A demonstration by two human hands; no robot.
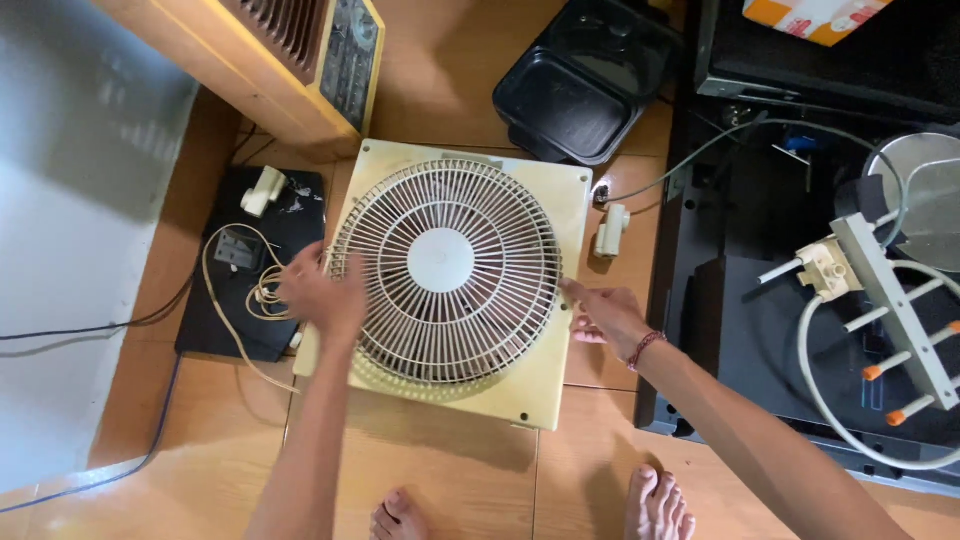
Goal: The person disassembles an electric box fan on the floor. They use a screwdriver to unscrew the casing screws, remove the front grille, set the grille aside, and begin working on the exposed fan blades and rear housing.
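- Lying at the far left, a black board sat on the wooden floor with a small socket and a coil of pale cord on it, apparently parked there out of the way of the fan.
- Reaching in just beside that board, the left hand rested on the left edge of the box fan, fingers spread apart over the outer rings of the round grille, seemingly to steady the housing.
- The cream box fan lay flat on the floor, grille facing up, between the two hands and just ahead of the person's bare feet.
- The right hand touched the fan's right edge, fingers stretched out together and flat against the frame rather than clamped on it, so the fan sat braced from both sides.
- A pale plug lay on the floor near the fan's right side.
- Farther right, a black case carried a grey bracket with orange-tipped pins.
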